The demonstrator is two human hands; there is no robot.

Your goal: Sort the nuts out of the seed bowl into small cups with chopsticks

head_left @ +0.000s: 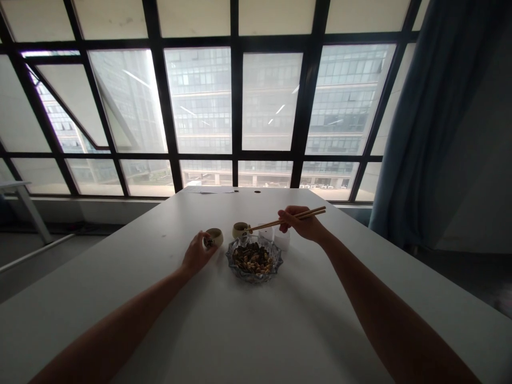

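My left hand [198, 250] is closed around a small beige cup [216, 233] with a dark character on its side, resting on the table. My right hand [302, 221] grips a pair of wooden chopsticks [268, 224], which point left. Their tips reach the side of a second small beige cup [240, 228]; whether anything is pinched between them is too small to tell. Nearer to me stands a scalloped glass bowl [256, 277], holding a mix of dark seeds and lighter nuts. Both hands are beyond the bowl's near rim, one on either side.
Two small white containers [282, 240] stand behind the bowl, below my right hand. The white table [240, 330] runs toward tall windows, with a paper sheet [208, 189] at its far edge. A blue curtain [416, 133] hangs at the right.
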